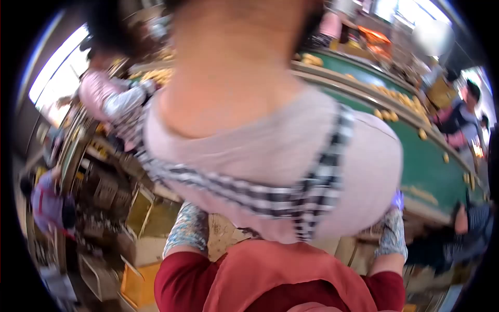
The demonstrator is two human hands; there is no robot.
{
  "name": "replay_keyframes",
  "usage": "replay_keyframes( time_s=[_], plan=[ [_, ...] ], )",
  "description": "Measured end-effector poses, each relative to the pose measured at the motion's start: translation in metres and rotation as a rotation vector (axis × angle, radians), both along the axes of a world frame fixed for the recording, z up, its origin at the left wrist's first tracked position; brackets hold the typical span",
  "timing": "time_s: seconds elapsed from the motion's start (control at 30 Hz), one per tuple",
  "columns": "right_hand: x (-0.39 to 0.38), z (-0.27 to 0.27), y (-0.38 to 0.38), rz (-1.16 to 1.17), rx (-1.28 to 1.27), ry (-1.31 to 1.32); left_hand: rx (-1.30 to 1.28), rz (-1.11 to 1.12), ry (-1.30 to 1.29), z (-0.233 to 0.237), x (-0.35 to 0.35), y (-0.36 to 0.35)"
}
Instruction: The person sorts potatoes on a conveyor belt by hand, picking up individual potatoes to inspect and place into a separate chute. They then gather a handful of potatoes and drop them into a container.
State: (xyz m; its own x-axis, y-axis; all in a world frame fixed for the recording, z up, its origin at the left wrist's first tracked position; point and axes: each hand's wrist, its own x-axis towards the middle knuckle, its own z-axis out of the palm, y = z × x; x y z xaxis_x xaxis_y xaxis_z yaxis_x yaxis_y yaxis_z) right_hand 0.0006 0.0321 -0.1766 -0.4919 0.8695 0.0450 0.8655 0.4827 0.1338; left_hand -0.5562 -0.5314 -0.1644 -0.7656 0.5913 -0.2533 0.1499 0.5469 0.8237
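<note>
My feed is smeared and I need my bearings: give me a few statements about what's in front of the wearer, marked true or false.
1. A person in a pink top with checked apron straps fills the middle of the view. True.
2. The belt on the right is red. False: it is green.
3. Yellow pieces lie on the belt. True.
4. The wearer's forearms are bare. False: patterned sleeve covers are worn over them.
</note>
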Motion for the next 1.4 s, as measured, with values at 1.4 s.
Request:
replay_keyframes(
  time_s=[1.4],
  plan=[
    [0.025, 0.098, -0.086, 0.007, -0.767, 0.916, 0.058, -0.944, -0.536, -0.069, 0.283, 0.232]
  ],
)
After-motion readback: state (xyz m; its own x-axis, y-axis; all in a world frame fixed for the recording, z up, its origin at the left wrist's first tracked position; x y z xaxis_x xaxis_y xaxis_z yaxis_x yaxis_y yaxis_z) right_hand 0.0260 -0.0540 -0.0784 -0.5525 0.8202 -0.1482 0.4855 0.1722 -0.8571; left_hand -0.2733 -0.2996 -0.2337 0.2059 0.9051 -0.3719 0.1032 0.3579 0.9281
